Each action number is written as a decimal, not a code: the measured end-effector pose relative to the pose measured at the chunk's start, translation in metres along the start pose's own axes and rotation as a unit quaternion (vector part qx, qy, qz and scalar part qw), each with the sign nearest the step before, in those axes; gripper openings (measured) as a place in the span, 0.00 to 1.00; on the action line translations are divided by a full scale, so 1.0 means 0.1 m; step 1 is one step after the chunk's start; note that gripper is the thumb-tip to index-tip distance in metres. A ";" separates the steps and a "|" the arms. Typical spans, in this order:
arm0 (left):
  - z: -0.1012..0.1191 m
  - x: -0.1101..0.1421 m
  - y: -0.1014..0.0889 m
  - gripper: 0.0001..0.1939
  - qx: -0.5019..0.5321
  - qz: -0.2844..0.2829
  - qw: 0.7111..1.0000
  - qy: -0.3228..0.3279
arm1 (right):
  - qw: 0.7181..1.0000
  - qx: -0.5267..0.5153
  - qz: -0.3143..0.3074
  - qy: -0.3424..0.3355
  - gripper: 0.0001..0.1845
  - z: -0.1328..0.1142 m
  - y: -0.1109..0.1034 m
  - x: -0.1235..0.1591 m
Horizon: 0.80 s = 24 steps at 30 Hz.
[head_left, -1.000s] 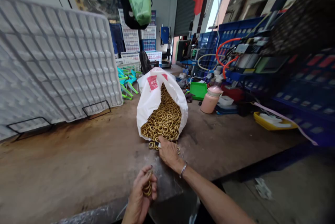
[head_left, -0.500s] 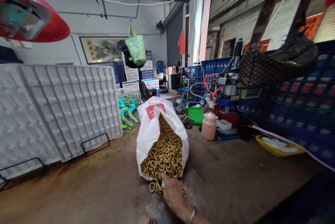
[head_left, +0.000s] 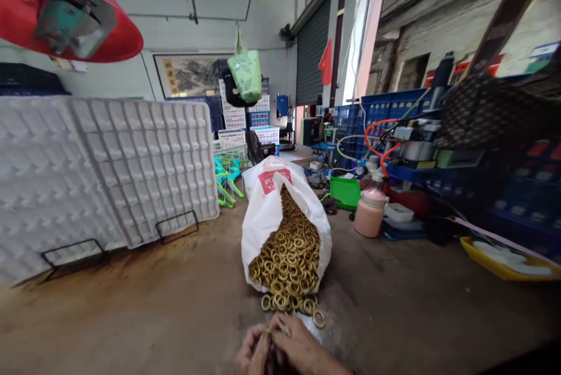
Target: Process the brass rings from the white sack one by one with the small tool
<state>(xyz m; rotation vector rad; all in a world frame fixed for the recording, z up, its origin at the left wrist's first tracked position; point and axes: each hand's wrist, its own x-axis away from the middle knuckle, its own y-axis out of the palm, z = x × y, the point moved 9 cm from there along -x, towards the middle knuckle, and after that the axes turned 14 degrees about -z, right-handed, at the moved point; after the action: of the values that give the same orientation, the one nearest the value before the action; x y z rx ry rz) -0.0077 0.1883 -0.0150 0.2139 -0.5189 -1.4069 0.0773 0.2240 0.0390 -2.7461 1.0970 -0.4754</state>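
While left hand (head_left: 252, 354), at six o'clock of the bag (head_left: 262, 211), seems to pinch a ring (head_left: 267, 332), right hand (head_left: 298, 344), its hold unclear, should probably help with light, steady touch.

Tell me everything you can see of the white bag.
The white bag, plastic-looking and creased, rests on the brown tabletop with red print near its top. Its opening, wide below and tapering upward, shows a heap of brass-coloured rings; more lie spilled at its lower edge. The left hand and right hand are in front, apart from it.
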 end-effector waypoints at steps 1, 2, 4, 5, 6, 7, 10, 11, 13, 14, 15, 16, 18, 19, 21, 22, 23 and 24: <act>0.11 0.07 0.02 0.24 -0.045 -0.001 0.999 0.004 | 1.000 -0.029 0.005 -0.008 0.08 -0.01 0.01 -0.01; 0.22 0.14 0.03 0.22 -0.088 -0.002 0.996 0.008 | 0.999 -0.044 0.007 -0.014 0.09 -0.02 0.03 -0.02; 0.46 0.27 0.05 0.18 -0.151 0.013 0.988 0.043 | 0.999 -0.047 0.003 0.004 0.14 -0.02 0.07 -0.01; 0.56 0.31 0.07 0.15 -0.171 0.016 0.983 0.066 | 0.999 -0.046 0.002 0.011 0.15 -0.03 0.08 0.00; 0.64 0.35 0.09 0.13 -0.189 0.015 0.978 0.090 | 0.999 -0.044 0.008 0.009 0.15 -0.06 0.07 0.01; 0.70 0.38 0.12 0.12 -0.203 0.012 0.973 0.111 | 0.999 -0.043 0.016 0.010 0.15 -0.08 0.07 0.02; 0.71 0.45 0.11 0.10 -0.227 0.020 0.965 0.128 | 0.999 -0.035 0.025 0.013 0.13 -0.11 0.06 0.05; 0.69 0.46 0.09 0.10 -0.228 0.019 0.965 0.126 | 0.999 -0.031 0.026 0.013 0.12 -0.11 0.06 0.06; 0.60 0.46 0.07 0.11 -0.216 0.006 0.971 0.104 | 0.999 -0.022 0.030 0.007 0.12 -0.11 0.05 0.07; 0.54 0.45 0.07 0.12 -0.203 -0.007 0.975 0.085 | 0.999 -0.016 0.033 0.002 0.11 -0.12 0.04 0.07; 0.48 0.45 0.07 0.14 -0.188 -0.021 0.980 0.062 | 0.999 -0.008 0.037 -0.003 0.11 -0.13 0.03 0.08; 0.42 0.44 0.07 0.15 -0.171 -0.035 0.984 0.038 | 0.999 0.001 0.044 -0.007 0.10 -0.14 0.02 0.09; 0.33 0.43 0.09 0.17 -0.144 -0.061 0.988 -0.002 | 0.998 0.022 0.056 -0.012 0.08 -0.18 -0.01 0.10; 0.30 0.43 0.10 0.17 -0.132 -0.071 0.989 -0.015 | 0.998 0.034 0.059 -0.014 0.08 -0.20 -0.01 0.11; 0.28 0.44 0.13 0.17 -0.115 -0.086 0.989 -0.028 | 0.997 0.054 0.057 -0.022 0.08 -0.24 -0.01 0.13; 0.28 0.45 0.15 0.16 -0.105 -0.094 0.990 -0.030 | 0.997 0.059 0.053 -0.028 0.08 -0.26 0.00 0.13; 0.28 0.45 0.17 0.16 -0.094 -0.102 0.990 -0.031 | 0.996 0.061 0.049 -0.033 0.09 -0.27 0.01 0.14; 0.28 0.46 0.19 0.16 -0.083 -0.108 0.990 -0.031 | 0.997 0.060 0.045 -0.037 0.09 -0.28 0.02 0.14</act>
<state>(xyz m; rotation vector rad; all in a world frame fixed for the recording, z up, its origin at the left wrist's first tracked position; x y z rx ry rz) -0.0006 0.1511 0.0281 0.0935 -0.4360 -1.6646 0.0764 0.2127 0.0677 -2.5777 1.1295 -0.4107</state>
